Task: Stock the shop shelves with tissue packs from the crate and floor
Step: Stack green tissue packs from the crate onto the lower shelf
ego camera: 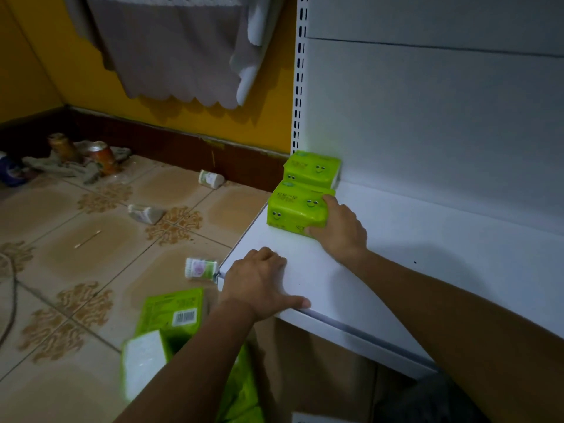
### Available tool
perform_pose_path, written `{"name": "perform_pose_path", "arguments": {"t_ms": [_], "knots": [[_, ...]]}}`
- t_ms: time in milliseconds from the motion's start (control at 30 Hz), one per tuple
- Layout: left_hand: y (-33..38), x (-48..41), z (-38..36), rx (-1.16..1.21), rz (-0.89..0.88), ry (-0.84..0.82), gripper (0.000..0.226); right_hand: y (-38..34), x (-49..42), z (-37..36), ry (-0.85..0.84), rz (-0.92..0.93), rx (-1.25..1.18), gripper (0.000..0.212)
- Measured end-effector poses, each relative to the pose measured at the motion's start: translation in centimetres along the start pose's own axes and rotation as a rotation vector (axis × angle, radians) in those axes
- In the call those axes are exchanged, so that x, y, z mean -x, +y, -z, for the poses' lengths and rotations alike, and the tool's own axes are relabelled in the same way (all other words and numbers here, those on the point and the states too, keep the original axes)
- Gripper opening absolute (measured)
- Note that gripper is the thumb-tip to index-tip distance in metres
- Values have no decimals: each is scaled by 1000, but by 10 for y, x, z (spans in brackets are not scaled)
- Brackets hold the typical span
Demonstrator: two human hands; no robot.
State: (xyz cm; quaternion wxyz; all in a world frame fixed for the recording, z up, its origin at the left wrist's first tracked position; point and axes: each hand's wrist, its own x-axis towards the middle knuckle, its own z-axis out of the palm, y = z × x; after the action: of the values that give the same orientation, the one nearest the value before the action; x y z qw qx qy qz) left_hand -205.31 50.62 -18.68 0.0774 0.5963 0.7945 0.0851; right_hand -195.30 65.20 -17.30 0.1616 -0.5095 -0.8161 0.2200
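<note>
Closest, green tissue packs (169, 312) lie on the floor (61, 264). The left hand (259, 282) rests on the white shelf (396, 254) corner, fingers loosely bent, holding nothing. The right hand (341, 230) grips the front pack (293, 209) on the shelf. The back pack (311, 167) sits just behind it.

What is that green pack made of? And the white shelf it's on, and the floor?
The green pack looks like thin plastic wrap: slightly shiny, with faces printed on it. The white shelf is probably painted metal, since it is smooth and matte with a thin front edge, though that's hard to be sure of. The floor looks like glazed tile: glossy squares with seams and a repeating pattern.
</note>
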Motion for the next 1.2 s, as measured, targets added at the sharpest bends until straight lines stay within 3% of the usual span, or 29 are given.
{"name": "perform_pose_path", "arguments": {"t_ms": [300, 433, 533, 767, 900, 1000, 1200], "knots": [[-1, -2, 1, -10, 8, 18, 85, -4, -30, -10, 33, -83, -382, 68], [-1, -1, 0, -18, 12, 8, 87, 2, -24, -8, 8, -78, -470, 76], [2, -2, 2, 3, 40, -32, 85, 8, -10, 9, 12, -84, -456, 77], [27, 30, -5, 145, 126, 15, 67, 40, 55, 88, 85, 38, -311, 53], [56, 57, -1, 333, 150, 153, 56, 71, 115, 125, 191, 162, -208, 34], [102, 73, 18, 451, 59, 308, 24, 95, 168, 146, 295, 297, -139, 20], [192, 103, 40, 477, -335, 379, 23, 144, 267, 148, 273, 249, -56, 17]]}}
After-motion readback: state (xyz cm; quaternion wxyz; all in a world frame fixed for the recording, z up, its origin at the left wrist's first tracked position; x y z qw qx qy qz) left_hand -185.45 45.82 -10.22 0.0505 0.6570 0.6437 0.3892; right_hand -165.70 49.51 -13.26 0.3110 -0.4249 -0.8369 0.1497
